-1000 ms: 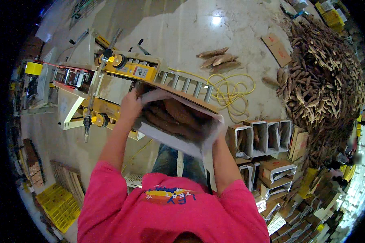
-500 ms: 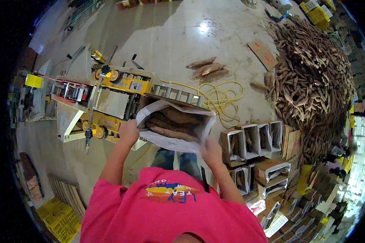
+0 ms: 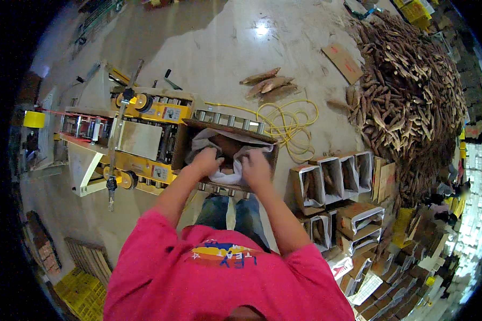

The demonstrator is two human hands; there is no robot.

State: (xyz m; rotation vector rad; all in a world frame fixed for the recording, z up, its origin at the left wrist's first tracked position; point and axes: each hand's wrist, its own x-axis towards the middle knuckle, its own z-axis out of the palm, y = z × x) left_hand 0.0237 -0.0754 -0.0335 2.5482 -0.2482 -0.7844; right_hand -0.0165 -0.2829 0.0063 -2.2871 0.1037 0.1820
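An open cardboard box (image 3: 180,150) rests on the rollers (image 3: 226,119) at the end of a yellow taping machine (image 3: 150,111). Inside, a white paper liner (image 3: 222,176) partly covers long brown tubers (image 3: 227,143). My left hand (image 3: 208,159) grips the liner on the left part of the box, its fingers curled inward. On the right, my right hand (image 3: 251,165) holds the liner bunched in closed fingers. Both forearms reach up from my pink shirt.
Several loose tubers (image 3: 273,85) lie beyond the conveyor beside a yellow coiled cord (image 3: 297,134). A large tuber heap (image 3: 404,101) fills the right. Lined boxes (image 3: 326,182) stand below it, with flat cardboard (image 3: 341,63) on the floor above. A yellow crate (image 3: 75,289) sits lower left.
The box has settled squarely on the rollers. Both my hands have moved from its outer sides up into the top, and the liner is now folded inward over part of the tubers.
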